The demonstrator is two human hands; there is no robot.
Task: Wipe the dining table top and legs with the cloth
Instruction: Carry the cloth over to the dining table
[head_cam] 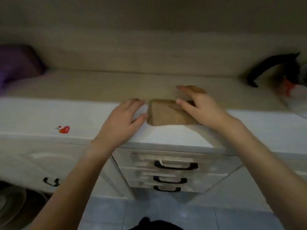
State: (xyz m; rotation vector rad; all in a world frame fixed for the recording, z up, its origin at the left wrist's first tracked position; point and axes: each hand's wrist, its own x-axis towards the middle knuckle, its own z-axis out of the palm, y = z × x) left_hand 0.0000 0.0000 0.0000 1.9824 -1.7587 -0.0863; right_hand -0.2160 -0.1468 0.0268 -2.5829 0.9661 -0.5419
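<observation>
Folded brown cloth (166, 116) lies on the white cabinet top (166, 138). Left hand (123, 118) rests at its 9 o'clock, fingers straight, holding nothing; right hand (199, 107) overlaps its 3 o'clock edge, fingers spread.

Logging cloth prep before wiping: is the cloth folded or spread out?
Folded: the cloth is a compact, thick rectangle with a layered edge showing; the right hand rests on it.
</observation>
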